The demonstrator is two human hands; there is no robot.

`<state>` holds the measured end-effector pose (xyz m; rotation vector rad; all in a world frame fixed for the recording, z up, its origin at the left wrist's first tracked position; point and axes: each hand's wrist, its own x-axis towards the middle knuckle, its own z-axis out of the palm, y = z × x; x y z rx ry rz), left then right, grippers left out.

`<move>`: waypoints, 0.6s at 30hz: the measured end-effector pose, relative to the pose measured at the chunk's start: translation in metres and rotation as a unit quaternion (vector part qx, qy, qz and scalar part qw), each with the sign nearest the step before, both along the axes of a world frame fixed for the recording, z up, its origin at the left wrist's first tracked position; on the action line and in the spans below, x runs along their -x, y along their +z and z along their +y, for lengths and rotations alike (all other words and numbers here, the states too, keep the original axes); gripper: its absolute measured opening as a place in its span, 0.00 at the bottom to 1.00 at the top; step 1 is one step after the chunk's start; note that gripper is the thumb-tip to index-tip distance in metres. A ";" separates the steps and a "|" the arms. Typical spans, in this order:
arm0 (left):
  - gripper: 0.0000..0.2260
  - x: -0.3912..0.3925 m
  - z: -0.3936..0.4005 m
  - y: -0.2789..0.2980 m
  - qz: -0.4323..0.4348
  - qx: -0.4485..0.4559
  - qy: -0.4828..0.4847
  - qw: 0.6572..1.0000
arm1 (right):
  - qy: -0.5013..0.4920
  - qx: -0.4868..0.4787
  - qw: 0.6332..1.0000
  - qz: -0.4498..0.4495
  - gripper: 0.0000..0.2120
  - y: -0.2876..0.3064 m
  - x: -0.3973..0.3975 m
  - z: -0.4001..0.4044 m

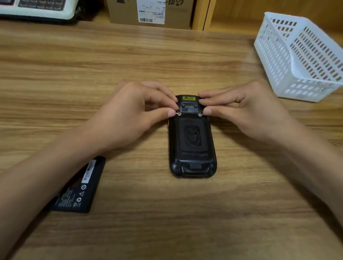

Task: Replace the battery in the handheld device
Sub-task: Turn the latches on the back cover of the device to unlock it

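The device [193,136] lies face down at the centre of the frame, back cover up, long axis running away from the person. Two small metal latches [178,114] sit at the cover's upper corners. The left hand [132,116] pinches the left latch between thumb and forefinger; the right hand [244,111] pinches the right one likewise, so both can be turned together, probably to lock or release the cover. Which of the two cannot be told from here. A loose battery [79,188] lies flat on the surface [182,218] at lower left, partly under the left forearm, set aside within reach. A white basket [303,57] stands at upper right, well apart.
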<state>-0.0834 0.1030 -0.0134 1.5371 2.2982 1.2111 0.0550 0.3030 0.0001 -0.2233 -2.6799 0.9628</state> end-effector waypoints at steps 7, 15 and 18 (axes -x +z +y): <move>0.05 0.002 0.000 -0.001 0.023 -0.012 0.000 1.000 | 0.026 -0.049 0.997 0.054 0.11 -0.008 0.003 0.008; 0.04 0.002 0.001 -0.002 0.032 -0.023 -0.005 0.999 | 0.065 -0.129 0.982 0.117 0.10 -0.012 0.004 0.012; 0.05 0.002 0.002 -0.003 0.040 -0.023 -0.006 0.999 | 0.074 -0.163 0.975 0.130 0.10 -0.012 0.004 0.012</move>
